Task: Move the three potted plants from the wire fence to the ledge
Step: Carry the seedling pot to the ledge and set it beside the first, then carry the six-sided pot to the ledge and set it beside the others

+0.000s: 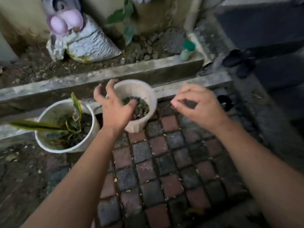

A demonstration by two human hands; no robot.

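Two white pots stand on the ground by the concrete ledge (pixel 115 74). The left pot (pixel 92 129) holds a plant with long yellow-edged striped leaves. The smaller pot (pixel 148 94) holds soil and small dark leaves. My left hand (pixel 113 106) hovers over this smaller pot's near-left rim, fingers spread and curled, holding nothing. My right hand (pixel 199 106) is to the right of that pot, fingers pinched together; whether something thin is in them I cannot tell. No wire fence or third pot shows.
Red and grey paving blocks (pixel 164 162) cover the ground under my arms. Behind the ledge lie soil, pebbles, a crumpled white sack (pixel 92 45), a leafy plant (pixel 126 22) and a green-capped bottle (pixel 187 50). Dark sandals (pixel 238 61) lie at the right.
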